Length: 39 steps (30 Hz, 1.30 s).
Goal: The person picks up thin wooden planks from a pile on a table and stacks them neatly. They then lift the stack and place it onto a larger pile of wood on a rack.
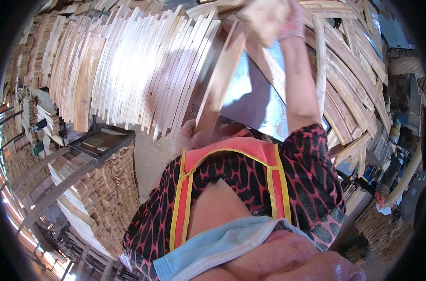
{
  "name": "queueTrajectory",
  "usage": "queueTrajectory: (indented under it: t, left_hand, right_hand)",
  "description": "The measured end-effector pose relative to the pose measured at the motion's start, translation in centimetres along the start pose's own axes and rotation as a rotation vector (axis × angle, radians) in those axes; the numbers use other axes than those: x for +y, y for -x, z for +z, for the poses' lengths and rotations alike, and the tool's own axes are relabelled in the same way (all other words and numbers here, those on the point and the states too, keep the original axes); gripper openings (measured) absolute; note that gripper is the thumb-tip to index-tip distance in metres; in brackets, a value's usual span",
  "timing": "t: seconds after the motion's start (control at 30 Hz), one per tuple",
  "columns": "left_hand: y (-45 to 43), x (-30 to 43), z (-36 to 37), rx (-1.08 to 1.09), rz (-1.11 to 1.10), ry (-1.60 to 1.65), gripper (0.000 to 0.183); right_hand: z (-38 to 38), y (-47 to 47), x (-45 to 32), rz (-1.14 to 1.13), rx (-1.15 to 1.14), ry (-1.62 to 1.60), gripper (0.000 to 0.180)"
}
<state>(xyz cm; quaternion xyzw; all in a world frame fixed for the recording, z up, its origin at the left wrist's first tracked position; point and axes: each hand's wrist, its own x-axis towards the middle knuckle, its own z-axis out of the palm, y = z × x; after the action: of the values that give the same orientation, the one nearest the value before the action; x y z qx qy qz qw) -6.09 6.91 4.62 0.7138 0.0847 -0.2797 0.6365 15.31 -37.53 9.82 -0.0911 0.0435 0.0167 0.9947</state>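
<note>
My left hand [189,136], in a pale pinkish glove, is low in front of my apron and grips the near end of a wooden plank [221,77]. The plank slants away from me, its far end up near the other hand. My right arm reaches far forward. At its end my gloved right hand [293,21] is closed on the edge of a pale wooden board [264,21], blurred and cut off by the top of the view. Beneath both lies a shiny bluish metal tabletop [248,95], partly in shadow.
A long row of narrow planks [139,70] stands to the left. Loose boards [346,77] lie heaped at the right. A tall wood stack [104,196] rests beside a dark metal frame [104,140] at lower left. A ribbed hose [404,179] hangs at far right.
</note>
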Motion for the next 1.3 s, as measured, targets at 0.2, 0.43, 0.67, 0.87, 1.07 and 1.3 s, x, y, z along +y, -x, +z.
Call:
queueTrajectory:
  t: [0.2, 0.43, 0.67, 0.87, 1.07, 1.3]
  left_hand:
    - [-0.9, 1.2, -2.5, -0.016, 0.008, -0.669, 0.036]
    - [-2.0, 2.0, -1.3, -0.096, 0.216, -1.117, 0.042]
    - [-4.3, 2.4, -1.2, 0.135, 0.888, -1.202, 0.077]
    - [-7.2, 3.2, 0.5, 0.12, 0.727, -1.46, 0.076]
    - [-7.4, 3.3, 1.3, 0.15, 0.684, -1.458, 0.066]
    - [-7.4, 4.1, 2.3, 0.103, 0.764, -1.485, 0.066]
  right_hand:
    - [-2.7, 12.3, 1.8, 0.069, 0.129, 0.517, 0.058]
    - [-8.9, 18.3, 20.1, 0.097, 0.52, 1.781, 0.088]
    - [-6.7, 14.8, 24.8, 0.514, 0.129, 1.5, 0.075]
    - [-7.4, 13.7, 9.9, -0.111, 0.481, 2.627, 0.065]
    - [-9.0, 14.7, 2.2, 0.146, 0.58, 2.71, 0.093]
    - [-7.9, 18.5, 5.3, 0.433, 0.529, 2.134, 0.089]
